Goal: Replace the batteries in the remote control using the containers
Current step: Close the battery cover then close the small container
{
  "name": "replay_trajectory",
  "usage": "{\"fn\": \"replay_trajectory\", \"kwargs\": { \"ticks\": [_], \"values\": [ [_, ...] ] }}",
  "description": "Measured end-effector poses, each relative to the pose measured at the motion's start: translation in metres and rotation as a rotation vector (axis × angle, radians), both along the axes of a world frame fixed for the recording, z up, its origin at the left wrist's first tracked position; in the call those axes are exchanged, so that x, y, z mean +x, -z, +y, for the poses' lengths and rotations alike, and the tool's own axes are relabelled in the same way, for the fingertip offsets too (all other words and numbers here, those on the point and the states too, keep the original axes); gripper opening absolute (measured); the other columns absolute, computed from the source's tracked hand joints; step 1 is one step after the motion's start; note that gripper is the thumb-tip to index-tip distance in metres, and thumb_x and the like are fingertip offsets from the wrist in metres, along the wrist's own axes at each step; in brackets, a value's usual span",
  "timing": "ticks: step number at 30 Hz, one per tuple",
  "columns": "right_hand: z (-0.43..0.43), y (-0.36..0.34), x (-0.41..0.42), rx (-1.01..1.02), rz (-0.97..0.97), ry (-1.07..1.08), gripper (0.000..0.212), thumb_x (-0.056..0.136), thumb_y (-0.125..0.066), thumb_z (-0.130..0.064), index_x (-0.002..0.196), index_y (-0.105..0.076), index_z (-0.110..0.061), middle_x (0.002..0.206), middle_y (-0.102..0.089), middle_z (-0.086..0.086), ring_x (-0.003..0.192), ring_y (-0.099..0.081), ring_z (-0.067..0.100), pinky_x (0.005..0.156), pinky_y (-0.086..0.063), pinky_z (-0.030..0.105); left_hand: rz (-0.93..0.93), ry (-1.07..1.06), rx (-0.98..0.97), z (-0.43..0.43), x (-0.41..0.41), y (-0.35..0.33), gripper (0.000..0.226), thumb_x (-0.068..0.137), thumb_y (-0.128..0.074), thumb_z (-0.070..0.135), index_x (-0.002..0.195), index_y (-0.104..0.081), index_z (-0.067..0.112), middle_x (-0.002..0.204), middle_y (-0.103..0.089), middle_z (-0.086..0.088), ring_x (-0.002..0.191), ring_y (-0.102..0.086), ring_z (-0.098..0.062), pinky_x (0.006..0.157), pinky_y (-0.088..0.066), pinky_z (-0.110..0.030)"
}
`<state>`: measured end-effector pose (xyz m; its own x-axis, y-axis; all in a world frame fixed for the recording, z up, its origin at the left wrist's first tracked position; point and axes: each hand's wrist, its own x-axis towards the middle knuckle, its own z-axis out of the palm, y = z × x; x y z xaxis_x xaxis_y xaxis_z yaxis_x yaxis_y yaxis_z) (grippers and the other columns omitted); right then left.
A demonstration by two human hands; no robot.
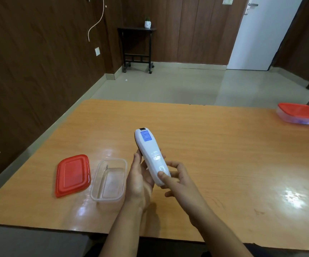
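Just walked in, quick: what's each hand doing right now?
Left hand: holding the white plastic remote control.
Right hand: pinching its near end, thumb on top.

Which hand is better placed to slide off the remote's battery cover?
Right. The thumb of the right hand lies on the near end of the remote, by the cover latch; the left hand grips its body and steadies it.

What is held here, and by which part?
The remote, back up: left hand grips its middle, right hand pinches its near end, thumb on the back.
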<state>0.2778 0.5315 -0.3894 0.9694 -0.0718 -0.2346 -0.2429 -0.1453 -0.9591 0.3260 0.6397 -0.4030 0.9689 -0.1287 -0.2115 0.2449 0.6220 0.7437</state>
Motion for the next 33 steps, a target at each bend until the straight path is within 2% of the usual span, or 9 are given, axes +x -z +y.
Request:
{"fn": "replay_trajectory", "kwargs": {
  "ticks": [3, 8, 13, 17, 19, 22, 25, 28, 33],
  "values": [
    [-0.003, 0.002, -0.003, -0.322, -0.165, -0.052, 0.042, 0.084, -0.065, -0.042, 0.12, -0.045, -0.039, 0.116, -0.047, -0.019, 0.085, -0.062, 0.007, 0.072, -0.051, 0.021, -0.085, 0.039, 0.06, 0.002, -0.002, 0.003, 0.041, 0.088, -0.053, 0.028, 0.129, -0.056, 0.025, 0.117, -0.064, -0.013, 0.098, -0.062, -0.021, 0.085, -0.048, -0.042],
    [-0.005, -0.003, 0.0, -0.023, -0.064, -0.123, 0.023, 0.092, -0.056, -0.023, 0.112, -0.056, -0.032, 0.106, -0.059, 0.002, 0.073, -0.06, 0.015, 0.066, -0.05, 0.029, -0.05, 0.044, 0.047, 0.01, 0.001, 0.002, 0.052, 0.075, -0.065, 0.022, 0.125, -0.058, 0.016, 0.112, -0.067, -0.019, 0.097, -0.067, -0.023, 0.094, -0.047, -0.048],
    [-0.004, -0.002, -0.002, -0.084, -0.026, -0.261, 0.02, 0.096, -0.046, -0.035, 0.114, -0.054, -0.033, 0.092, -0.067, 0.0, 0.07, -0.063, 0.011, 0.068, -0.05, 0.029, 0.014, -0.036, 0.132, 0.007, 0.003, 0.005, 0.048, 0.066, -0.073, 0.016, 0.111, -0.058, 0.012, 0.091, -0.061, -0.007, 0.076, -0.061, -0.021, 0.063, -0.052, -0.034],
    [-0.003, 0.008, 0.0, -0.353, -0.067, -0.229, 0.053, 0.073, -0.063, -0.063, 0.115, -0.037, -0.043, 0.091, -0.07, -0.009, 0.076, -0.068, 0.006, 0.073, -0.057, 0.032, 0.007, -0.086, 0.381, 0.004, 0.001, 0.011, 0.053, 0.07, -0.079, 0.009, 0.115, -0.05, 0.016, 0.102, -0.066, -0.01, 0.081, -0.069, -0.024, 0.067, -0.057, -0.037],
    [-0.007, 0.009, 0.002, -0.486, -0.094, -0.187, 0.061, 0.07, -0.066, -0.059, 0.119, -0.031, -0.046, 0.09, -0.069, -0.011, 0.076, -0.066, 0.004, 0.067, -0.055, 0.027, 0.0, -0.066, 0.408, 0.002, 0.0, 0.012, 0.044, 0.075, -0.076, 0.02, 0.114, -0.055, 0.017, 0.104, -0.069, -0.009, 0.084, -0.069, -0.02, 0.073, -0.056, -0.035],
    [-0.016, 0.015, 0.008, -0.673, -0.171, -0.151, 0.056, 0.071, -0.065, -0.037, 0.121, -0.038, -0.036, 0.095, -0.062, -0.013, 0.08, -0.061, 0.005, 0.065, -0.054, 0.029, -0.021, -0.003, 0.426, 0.002, 0.001, 0.012, 0.03, 0.088, -0.062, 0.025, 0.116, -0.059, 0.016, 0.098, -0.07, -0.003, 0.081, -0.066, -0.012, 0.078, -0.049, -0.029],
    [-0.024, 0.022, 0.019, -0.715, -0.142, -0.109, 0.052, 0.078, -0.061, -0.029, 0.126, -0.04, -0.028, 0.108, -0.052, -0.006, 0.087, -0.057, 0.013, 0.067, -0.048, 0.029, -0.073, 0.017, 0.592, 0.001, 0.002, 0.015, 0.037, 0.093, -0.056, 0.024, 0.13, -0.052, 0.02, 0.113, -0.065, 0.0, 0.099, -0.064, -0.014, 0.093, -0.046, -0.033],
    [-0.026, 0.033, 0.03, -0.782, -0.064, -0.071, 0.045, 0.084, -0.06, -0.026, 0.125, -0.044, -0.018, 0.117, -0.042, 0.003, 0.096, -0.051, 0.021, 0.077, -0.045, 0.031, -0.187, -0.149, 0.771, 0.007, 0.001, 0.014, 0.053, 0.092, -0.057, 0.018, 0.142, -0.038, 0.021, 0.127, -0.054, 0.007, 0.109, -0.056, -0.009, 0.094, -0.044, -0.024],
    [-0.018, 0.046, 0.036, -0.974, 0.061, -0.099, 0.05, 0.085, -0.056, -0.034, 0.129, -0.04, -0.015, 0.125, -0.037, 0.006, 0.116, -0.037, 0.025, 0.092, -0.04, 0.034, -0.409, -0.45, 1.114, 0.039, 0.002, 0.011, 0.033, 0.091, -0.056, 0.017, 0.124, -0.056, 0.027, 0.125, -0.057, 0.012, 0.113, -0.053, -0.007, 0.089, -0.043, -0.027]
  ]
}}
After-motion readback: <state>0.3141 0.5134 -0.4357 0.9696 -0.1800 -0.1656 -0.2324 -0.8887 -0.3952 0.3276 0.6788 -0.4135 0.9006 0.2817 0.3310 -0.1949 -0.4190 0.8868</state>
